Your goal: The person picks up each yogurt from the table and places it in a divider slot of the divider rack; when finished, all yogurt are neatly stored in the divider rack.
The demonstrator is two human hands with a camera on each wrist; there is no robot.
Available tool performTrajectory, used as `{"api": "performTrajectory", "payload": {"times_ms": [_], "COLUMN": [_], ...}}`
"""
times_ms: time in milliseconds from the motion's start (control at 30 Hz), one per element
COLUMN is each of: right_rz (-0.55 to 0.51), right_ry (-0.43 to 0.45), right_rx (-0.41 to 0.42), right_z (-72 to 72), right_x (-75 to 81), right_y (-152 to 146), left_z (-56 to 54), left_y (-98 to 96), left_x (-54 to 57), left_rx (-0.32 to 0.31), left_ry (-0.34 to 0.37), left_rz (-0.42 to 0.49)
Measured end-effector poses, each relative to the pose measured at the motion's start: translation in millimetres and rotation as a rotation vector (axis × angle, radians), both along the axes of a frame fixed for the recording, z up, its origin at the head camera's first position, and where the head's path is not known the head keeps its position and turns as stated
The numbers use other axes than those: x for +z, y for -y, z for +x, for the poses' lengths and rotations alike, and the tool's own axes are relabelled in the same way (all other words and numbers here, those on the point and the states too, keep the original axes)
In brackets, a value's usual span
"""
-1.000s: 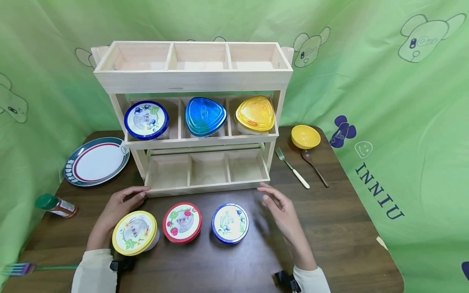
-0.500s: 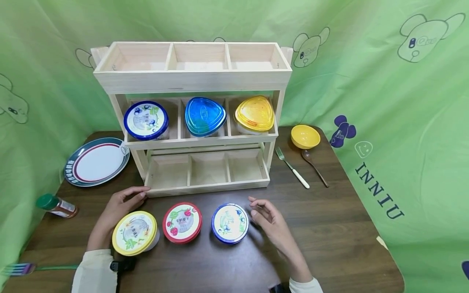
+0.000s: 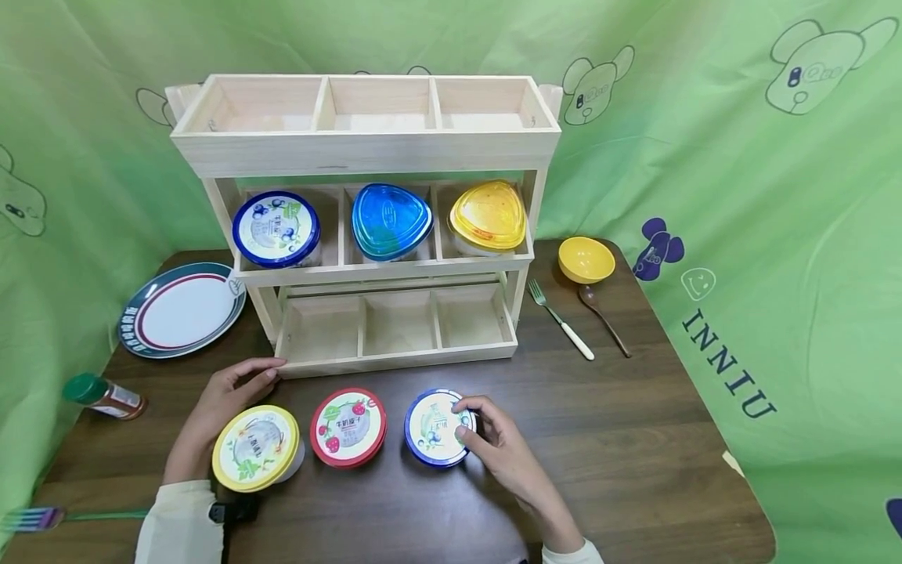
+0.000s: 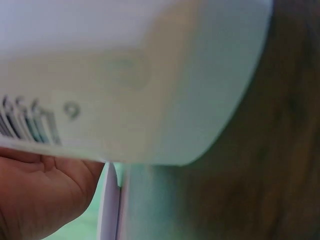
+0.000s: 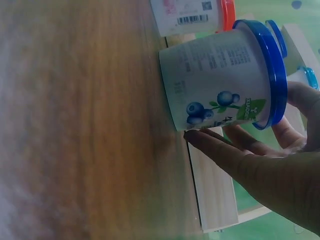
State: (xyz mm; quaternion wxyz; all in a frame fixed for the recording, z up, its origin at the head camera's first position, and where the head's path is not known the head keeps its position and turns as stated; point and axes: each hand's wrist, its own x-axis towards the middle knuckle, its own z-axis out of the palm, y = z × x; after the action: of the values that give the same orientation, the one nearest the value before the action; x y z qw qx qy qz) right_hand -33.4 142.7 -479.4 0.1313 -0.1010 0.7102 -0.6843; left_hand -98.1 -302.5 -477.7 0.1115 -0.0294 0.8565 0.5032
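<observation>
The right hand (image 3: 502, 452) has its thumb and fingers parted in a wide, loose arch at the right side of the blue-lidded tub (image 3: 435, 439); whether they press on it I cannot tell. For a sound hold, bring the thumb and fingers in on opposite sides just under the lid's rim and squeeze evenly (the thin-looking wall may give if pinched hard). The left hand (image 3: 224, 399) is relaxed, fingertips at the bottom tray's (image 3: 402, 363) front left corner, gripping nothing visible; it would do well to steady that corner.

The tub stands upright on the surface (image 3: 620, 446), in front of the tray and right of the red-lidded tub (image 3: 348, 427). Its lid points up and its narrower base down; base-to-lid is its axis, vertical, though height and width look too close to call it long.
</observation>
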Motion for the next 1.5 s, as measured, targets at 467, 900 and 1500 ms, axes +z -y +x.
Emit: {"api": "performTrajectory", "payload": {"times_ms": [467, 900, 1500], "right_rz": [0.049, 0.078, -0.089], "right_ry": [0.007, -0.048, -0.115], "right_rx": [-0.040, -0.254, -0.448], "right_z": [2.3, 4.5, -8.4], "right_x": [2.5, 24.7, 50.1], "right_y": [-5.6, -53.1, -95.8], "left_z": [-1.2, 2.1, -0.3], "left_y": [-0.5, 0.4, -0.2], "left_x": [-1.3, 4.4, 0.2], "left_rx": [0.002, 0.017, 0.012], "left_ry": [0.003, 0.029, 0.019], "left_rz": [0.015, 0.034, 0.042]}}
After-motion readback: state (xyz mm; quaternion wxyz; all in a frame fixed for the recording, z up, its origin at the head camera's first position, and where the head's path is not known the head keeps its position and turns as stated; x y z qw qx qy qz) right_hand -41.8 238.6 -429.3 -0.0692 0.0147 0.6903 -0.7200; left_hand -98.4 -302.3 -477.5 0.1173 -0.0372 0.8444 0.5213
